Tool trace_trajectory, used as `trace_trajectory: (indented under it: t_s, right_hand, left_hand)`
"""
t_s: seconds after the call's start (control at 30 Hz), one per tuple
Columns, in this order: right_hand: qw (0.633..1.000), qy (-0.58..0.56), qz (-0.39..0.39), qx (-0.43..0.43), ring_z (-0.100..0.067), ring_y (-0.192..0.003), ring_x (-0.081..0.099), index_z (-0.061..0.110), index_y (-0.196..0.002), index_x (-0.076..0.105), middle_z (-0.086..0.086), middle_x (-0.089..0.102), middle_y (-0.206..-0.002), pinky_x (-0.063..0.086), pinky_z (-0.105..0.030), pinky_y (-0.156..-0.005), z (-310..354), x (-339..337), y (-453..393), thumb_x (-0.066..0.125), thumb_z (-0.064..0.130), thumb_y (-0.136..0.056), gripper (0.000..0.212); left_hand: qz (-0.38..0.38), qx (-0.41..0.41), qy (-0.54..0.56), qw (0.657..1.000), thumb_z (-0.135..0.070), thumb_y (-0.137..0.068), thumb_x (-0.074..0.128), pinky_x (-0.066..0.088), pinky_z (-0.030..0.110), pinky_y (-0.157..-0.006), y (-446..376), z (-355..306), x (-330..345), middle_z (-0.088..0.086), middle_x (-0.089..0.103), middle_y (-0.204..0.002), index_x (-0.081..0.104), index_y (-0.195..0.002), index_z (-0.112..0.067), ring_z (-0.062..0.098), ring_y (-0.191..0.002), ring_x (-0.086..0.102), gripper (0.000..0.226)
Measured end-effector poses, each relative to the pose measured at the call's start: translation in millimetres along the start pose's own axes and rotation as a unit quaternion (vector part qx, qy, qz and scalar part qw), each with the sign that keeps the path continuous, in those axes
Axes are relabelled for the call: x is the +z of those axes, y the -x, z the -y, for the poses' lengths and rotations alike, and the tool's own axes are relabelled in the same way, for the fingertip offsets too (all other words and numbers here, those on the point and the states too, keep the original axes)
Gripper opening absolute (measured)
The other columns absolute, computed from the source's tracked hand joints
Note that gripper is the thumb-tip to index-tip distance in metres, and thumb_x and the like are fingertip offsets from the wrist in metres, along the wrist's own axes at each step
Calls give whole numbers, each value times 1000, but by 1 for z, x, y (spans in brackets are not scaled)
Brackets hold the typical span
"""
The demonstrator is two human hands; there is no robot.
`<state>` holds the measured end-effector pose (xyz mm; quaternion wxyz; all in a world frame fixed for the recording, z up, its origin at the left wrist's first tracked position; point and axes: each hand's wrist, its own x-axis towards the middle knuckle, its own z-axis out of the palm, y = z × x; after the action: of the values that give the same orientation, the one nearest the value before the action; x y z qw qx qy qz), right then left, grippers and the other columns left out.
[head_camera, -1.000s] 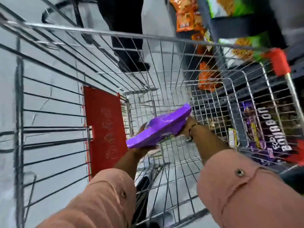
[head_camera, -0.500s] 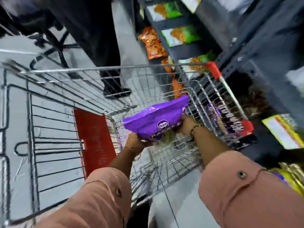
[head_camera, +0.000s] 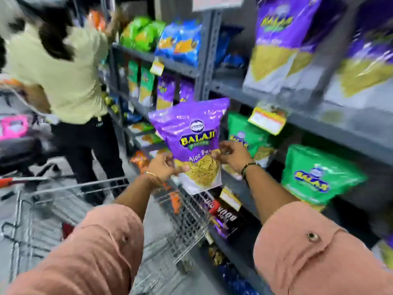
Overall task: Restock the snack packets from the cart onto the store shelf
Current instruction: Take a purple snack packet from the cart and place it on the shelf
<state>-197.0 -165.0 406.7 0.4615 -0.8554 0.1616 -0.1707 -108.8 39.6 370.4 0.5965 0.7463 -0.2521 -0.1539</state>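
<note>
I hold the purple snack packet (head_camera: 191,141) upright, label facing me, so it can slot in face-out like the rest. My left hand (head_camera: 164,166) and right hand (head_camera: 230,155) pinch its lower sides, above the wire cart (head_camera: 187,218) and before the grey metal shelf (head_camera: 306,120) (glossy, crinkly film, puffed like a pillow).

Salmon-pink rolled sleeves (head_camera: 306,248) (each with a round button), a thin bangle (head_camera: 151,174), a dark bracelet (head_camera: 246,168).

The purple packet (head_camera: 191,133) reads "BALAJI" and "Aloo Sev"; green packets (head_camera: 314,177) read "BALAJI".
</note>
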Motion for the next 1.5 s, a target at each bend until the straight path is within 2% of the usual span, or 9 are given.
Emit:
trace_trajectory:
  t_s: [0.13, 0.4, 0.57, 0.67, 0.8, 0.97, 1.07, 1.33, 1.5]
  right_hand:
    - [990, 17, -122, -75, 4, -47, 46, 21, -90, 63, 6, 50, -58, 45, -15, -57, 68, -88, 10, 80, 20, -70, 27]
    - [931, 34, -335, -140, -11, -61, 47, 22, -87, 65, -2, 55, -68, 44, -32, -64, 135, -222, 20, 82, 38, -64, 33]
    - [908, 29, -413, -64, -19, -67, 58, 26, -65, 62, -2, 61, -63, 57, -55, -76, 87, -275, 22, 80, 56, -45, 40]
    - [887, 51, -458, -13, -19, -66, 58, 27, -70, 61, -8, 62, -66, 57, -54, -76, 56, -300, 27, 76, 65, -40, 51]
    - [861, 46, -507, -7, -21, -66, 56, 26, -76, 60, -14, 62, -70, 55, -57, -75, 33, -306, 33, 80, 33, -68, 23]
    - [897, 63, -437, 18, -13, -94, 65, 24, -108, 55, 5, 68, -101, 52, -26, -88, 9, -288, 36, 81, 42, -64, 55]
    - [926, 59, -371, 39, 5, -93, 56, 19, -117, 47, 15, 60, -103, 45, 2, -68, 3, -283, 38, 85, 26, -63, 67]
    - [931, 44, -359, 58, -19, -110, 61, 14, -122, 49, -1, 64, -121, 51, -34, -95, 0, -287, 30, 89, 24, -57, 77]
    - [925, 48, -372, 63, -14, -97, 61, 13, -118, 49, 7, 61, -106, 50, -17, -75, 3, -285, 11, 87, 18, -60, 70]
  left_hand:
    - [-1, 100, 13, 995, -19, -70, 79, 35, 21, -49, -21, -101, 10, -10, 38, -29, 45, -50, -15, 3, -40, 34, 40]
    - [65, 284, 76, 953, -20, -85, 65, 43, 31, -65, -75, -252, 77, 0, 64, -64, 64, -73, -19, 10, -65, 50, 12]
    - [126, 296, 39, 946, -17, -89, 61, 34, 4, -43, -113, -271, 153, -15, 53, -35, 55, -64, -20, -10, -34, 44, 25]
    - [192, 298, 39, 934, -16, -89, 59, 36, 1, -47, -136, -270, 202, -11, 56, -55, 60, -77, -11, -10, -42, 46, 14]
    - [242, 280, 115, 922, -14, -90, 57, 44, 13, -68, -164, -265, 253, 0, 60, -77, 62, -96, -7, -20, -50, 48, 10]
    - [282, 234, 141, 920, -41, -90, 52, 47, 35, -84, -184, -244, 275, 8, 64, -94, 62, -97, -16, 11, -87, 57, 28]
    - [331, 194, 195, 903, -24, -82, 68, 48, 19, -81, -186, -244, 269, 3, 63, -99, 59, -100, -16, 14, -96, 54, 22]
    - [365, 229, 139, 892, 4, -62, 81, 51, 25, -85, -186, -237, 266, 6, 61, -98, 57, -92, -18, 19, -95, 56, 43]
    - [300, 228, 122, 918, -3, -64, 81, 47, 33, -94, -197, -234, 271, 12, 60, -112, 52, -119, -2, 26, -105, 57, 62]
